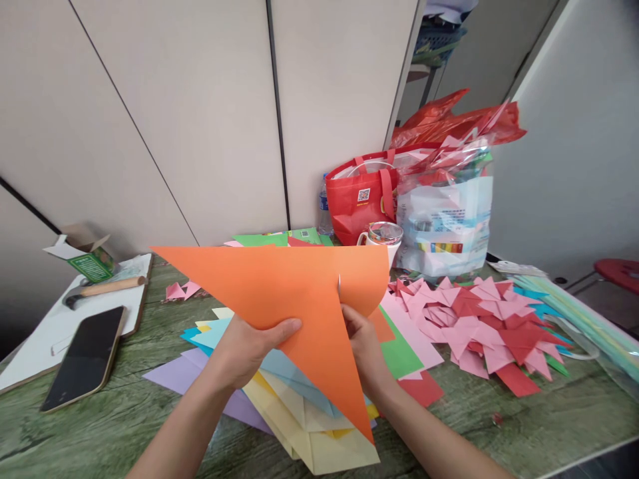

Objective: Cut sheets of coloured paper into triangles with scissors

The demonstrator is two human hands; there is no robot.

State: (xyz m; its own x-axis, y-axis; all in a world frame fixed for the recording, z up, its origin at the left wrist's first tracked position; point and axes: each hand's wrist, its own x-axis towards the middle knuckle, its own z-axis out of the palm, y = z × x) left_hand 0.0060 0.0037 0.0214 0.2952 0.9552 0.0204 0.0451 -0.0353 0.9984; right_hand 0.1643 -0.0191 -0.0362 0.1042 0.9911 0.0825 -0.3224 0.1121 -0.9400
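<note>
A large sheet of orange paper point(299, 286) is held up over the table, with a slit in it on the right side where one part curls away. My left hand point(249, 346) grips its lower edge, thumb on the front and the other fingers hidden behind. My right hand point(367, 346) is closed at the slit, partly covered by the paper. A thin, shiny blade point(339, 285) pokes out just above its fingers; the handle is hidden. Under the sheet lies a fanned pile of coloured paper point(339, 449) in cream, blue, yellow and lilac.
At right is a heap of folded pink and red paper pieces point(479, 319). Behind stand a red bag point(357, 209), a lidded mug point(392, 238) and a filled plastic bag point(444, 226). A phone point(86, 359), a hammer point(107, 287) and a green box point(92, 263) are at left.
</note>
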